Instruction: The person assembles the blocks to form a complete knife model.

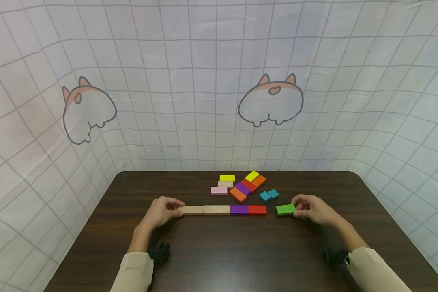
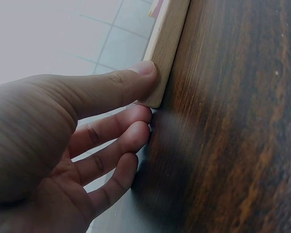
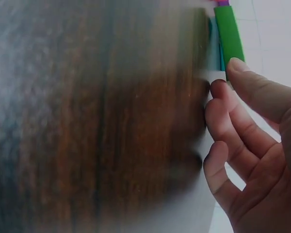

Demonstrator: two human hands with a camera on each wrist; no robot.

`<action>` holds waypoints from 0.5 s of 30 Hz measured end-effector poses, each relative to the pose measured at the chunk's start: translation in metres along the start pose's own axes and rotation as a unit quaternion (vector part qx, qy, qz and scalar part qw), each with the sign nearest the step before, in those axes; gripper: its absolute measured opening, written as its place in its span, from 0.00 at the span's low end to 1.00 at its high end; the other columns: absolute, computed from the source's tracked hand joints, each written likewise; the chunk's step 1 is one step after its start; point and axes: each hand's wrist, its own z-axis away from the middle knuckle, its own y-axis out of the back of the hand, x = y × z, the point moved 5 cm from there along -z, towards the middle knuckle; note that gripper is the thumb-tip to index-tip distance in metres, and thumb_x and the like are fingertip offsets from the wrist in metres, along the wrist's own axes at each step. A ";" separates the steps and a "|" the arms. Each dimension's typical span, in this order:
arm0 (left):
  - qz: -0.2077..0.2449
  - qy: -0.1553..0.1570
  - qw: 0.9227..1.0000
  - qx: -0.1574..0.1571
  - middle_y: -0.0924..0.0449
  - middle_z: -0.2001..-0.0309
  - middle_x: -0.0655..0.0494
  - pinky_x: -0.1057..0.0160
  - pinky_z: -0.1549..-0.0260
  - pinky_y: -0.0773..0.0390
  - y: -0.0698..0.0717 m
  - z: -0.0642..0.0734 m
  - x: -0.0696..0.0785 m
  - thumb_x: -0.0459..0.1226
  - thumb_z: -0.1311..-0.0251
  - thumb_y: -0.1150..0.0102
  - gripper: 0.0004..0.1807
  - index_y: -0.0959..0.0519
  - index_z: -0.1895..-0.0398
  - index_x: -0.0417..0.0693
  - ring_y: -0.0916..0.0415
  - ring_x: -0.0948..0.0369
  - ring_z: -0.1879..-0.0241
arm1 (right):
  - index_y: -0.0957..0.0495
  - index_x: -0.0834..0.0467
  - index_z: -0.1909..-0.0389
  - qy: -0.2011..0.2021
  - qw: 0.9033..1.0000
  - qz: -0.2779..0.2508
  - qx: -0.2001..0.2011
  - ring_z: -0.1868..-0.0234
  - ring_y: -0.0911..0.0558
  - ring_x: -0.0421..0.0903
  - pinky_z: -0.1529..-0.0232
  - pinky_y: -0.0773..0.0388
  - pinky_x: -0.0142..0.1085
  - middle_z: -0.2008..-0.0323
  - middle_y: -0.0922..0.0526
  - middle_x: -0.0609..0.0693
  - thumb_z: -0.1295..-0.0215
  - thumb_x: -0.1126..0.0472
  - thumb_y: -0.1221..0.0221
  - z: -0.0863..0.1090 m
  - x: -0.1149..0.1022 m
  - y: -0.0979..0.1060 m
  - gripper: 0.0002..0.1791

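Left side: I have the left hand (image 1: 163, 211) pinching the outer end of the first wooden block (image 1: 192, 210), thumb on the near face. The block lies on the table (image 1: 241, 251), at the end of a straight row parallel to the far edge. Toward the right edge, the row continues end to end: second wooden block (image 1: 217, 210), purple block (image 1: 239, 210), red block (image 1: 257, 210).

Right side: I have the right hand (image 1: 315, 209) pinching the green block (image 1: 285, 209) at its end toward the right edge. The green block is roughly in line with the row, just beside the red block, with a gap between them. In the right wrist view it appears slightly raised from the table.

Toward the far edge, behind the row: pink block (image 1: 219, 191), pale wooden block (image 1: 225, 184) and front yellow block (image 1: 227, 178), stepped one behind another. Next to these, a slanted cluster: near orange block (image 1: 238, 194), rear purple block (image 1: 243, 188), rear red block (image 1: 249, 185), far orange block (image 1: 259, 181), corner yellow block (image 1: 252, 176). Two blue blocks (image 1: 265, 196) sit near the cluster, on its right-edge side. A grid-patterned curtain (image 1: 204, 81) hangs beyond the far edge.
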 end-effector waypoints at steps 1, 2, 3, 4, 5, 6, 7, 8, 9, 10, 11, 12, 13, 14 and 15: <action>0.000 0.000 1.000 0.000 0.20 0.69 0.58 0.61 0.68 0.26 0.000 0.000 0.000 0.37 0.42 0.26 0.11 0.10 0.55 0.51 0.27 0.60 0.69 | 0.23 0.61 0.47 0.001 1.000 0.002 -0.001 0.70 0.21 0.41 0.69 0.23 0.33 0.67 0.17 0.50 0.33 0.61 0.33 0.000 0.000 -0.001 0.17; 0.001 0.001 1.000 -0.001 0.20 0.69 0.58 0.61 0.68 0.26 0.000 0.000 -0.001 0.37 0.42 0.26 0.11 0.10 0.55 0.51 0.27 0.60 0.69 | 0.23 0.61 0.48 0.000 1.000 0.007 -0.001 0.71 0.22 0.40 0.69 0.23 0.32 0.67 0.17 0.50 0.33 0.61 0.33 0.000 0.000 -0.001 0.17; 0.000 0.001 1.000 0.000 0.20 0.69 0.58 0.61 0.68 0.26 0.000 -0.001 -0.001 0.37 0.42 0.26 0.11 0.10 0.55 0.51 0.27 0.61 0.69 | 0.23 0.61 0.48 0.002 1.000 0.010 -0.001 0.71 0.22 0.39 0.69 0.24 0.32 0.67 0.18 0.50 0.33 0.60 0.33 0.000 0.000 -0.001 0.17; 0.000 0.002 1.000 0.000 0.19 0.69 0.58 0.61 0.68 0.26 0.000 -0.001 -0.001 0.37 0.42 0.26 0.11 0.10 0.56 0.52 0.26 0.61 0.70 | 0.22 0.60 0.48 0.002 1.000 0.014 0.001 0.71 0.23 0.38 0.69 0.25 0.32 0.67 0.18 0.49 0.33 0.60 0.32 -0.001 0.000 -0.002 0.17; -0.001 0.003 1.000 0.000 0.19 0.69 0.58 0.61 0.68 0.26 0.000 -0.001 -0.001 0.37 0.42 0.26 0.11 0.10 0.56 0.52 0.26 0.61 0.70 | 0.22 0.60 0.48 0.002 1.000 0.019 0.002 0.71 0.23 0.38 0.69 0.25 0.32 0.67 0.18 0.49 0.34 0.60 0.32 -0.001 0.000 -0.002 0.16; -0.002 0.002 1.000 0.000 0.19 0.69 0.58 0.61 0.67 0.26 0.000 -0.002 -0.001 0.37 0.42 0.26 0.11 0.10 0.56 0.52 0.26 0.61 0.69 | 0.22 0.60 0.49 0.003 1.000 0.021 0.004 0.71 0.24 0.38 0.69 0.26 0.32 0.67 0.18 0.48 0.34 0.60 0.32 -0.002 0.000 -0.002 0.16; -0.002 0.002 1.000 0.001 0.19 0.69 0.58 0.61 0.67 0.26 0.000 -0.002 0.000 0.37 0.42 0.26 0.11 0.10 0.56 0.52 0.26 0.61 0.69 | 0.22 0.60 0.49 0.004 1.000 0.024 0.005 0.71 0.24 0.37 0.70 0.27 0.32 0.67 0.18 0.48 0.34 0.59 0.31 -0.002 -0.001 -0.002 0.17; -0.002 0.002 1.000 0.001 0.19 0.69 0.58 0.61 0.67 0.26 0.001 -0.002 0.000 0.37 0.42 0.26 0.11 0.10 0.56 0.52 0.26 0.61 0.70 | 0.22 0.60 0.49 0.004 1.000 0.026 0.007 0.72 0.25 0.37 0.70 0.27 0.32 0.67 0.18 0.48 0.35 0.59 0.31 -0.003 -0.001 -0.003 0.17; -0.003 0.001 1.000 0.002 0.19 0.70 0.59 0.61 0.67 0.26 0.001 -0.002 0.000 0.37 0.42 0.25 0.11 0.10 0.56 0.52 0.26 0.61 0.70 | 0.22 0.60 0.49 0.005 1.000 0.028 0.007 0.72 0.25 0.37 0.70 0.28 0.32 0.67 0.18 0.48 0.35 0.59 0.31 -0.003 -0.002 -0.003 0.17; -0.003 0.000 1.000 0.002 0.19 0.70 0.59 0.61 0.67 0.26 0.001 -0.002 0.000 0.37 0.42 0.25 0.11 0.10 0.56 0.52 0.26 0.61 0.70 | 0.22 0.59 0.50 0.003 0.999 0.031 0.008 0.72 0.25 0.37 0.70 0.28 0.31 0.68 0.18 0.47 0.35 0.59 0.31 -0.004 -0.002 -0.003 0.17; -0.003 0.000 1.000 0.002 0.20 0.70 0.59 0.61 0.67 0.26 0.001 -0.002 0.000 0.37 0.42 0.26 0.11 0.10 0.56 0.52 0.26 0.61 0.70 | 0.21 0.59 0.50 0.004 0.999 0.033 0.008 0.72 0.25 0.37 0.70 0.28 0.32 0.68 0.18 0.47 0.36 0.59 0.30 -0.005 -0.003 -0.004 0.17; -0.003 -0.001 1.000 0.002 0.20 0.70 0.59 0.61 0.67 0.26 0.001 -0.002 0.000 0.37 0.42 0.25 0.11 0.10 0.56 0.51 0.26 0.61 0.70 | 0.21 0.59 0.50 0.002 0.999 0.034 0.008 0.72 0.25 0.37 0.70 0.28 0.32 0.68 0.18 0.47 0.36 0.59 0.30 -0.005 -0.003 -0.004 0.17; -0.004 -0.001 1.000 0.002 0.20 0.70 0.59 0.61 0.68 0.26 0.001 -0.002 0.000 0.37 0.42 0.25 0.11 0.10 0.56 0.51 0.26 0.61 0.70 | 0.21 0.59 0.50 0.000 0.999 0.035 0.008 0.72 0.25 0.37 0.70 0.29 0.32 0.68 0.18 0.47 0.36 0.59 0.30 -0.006 -0.003 -0.005 0.17; -0.004 -0.001 1.000 0.002 0.20 0.70 0.59 0.61 0.67 0.26 0.001 -0.002 0.000 0.37 0.42 0.25 0.11 0.10 0.56 0.52 0.26 0.61 0.70 | 0.21 0.59 0.51 -0.002 0.999 0.037 0.009 0.72 0.25 0.37 0.70 0.29 0.32 0.69 0.18 0.47 0.36 0.59 0.30 -0.006 -0.004 -0.005 0.17; -0.005 0.000 1.000 0.002 0.20 0.70 0.59 0.61 0.67 0.26 0.000 -0.002 0.000 0.37 0.42 0.25 0.11 0.10 0.56 0.52 0.26 0.61 0.70 | 0.21 0.59 0.51 -0.002 0.999 0.038 0.008 0.72 0.25 0.38 0.70 0.29 0.32 0.69 0.18 0.47 0.37 0.59 0.30 -0.007 -0.004 -0.006 0.17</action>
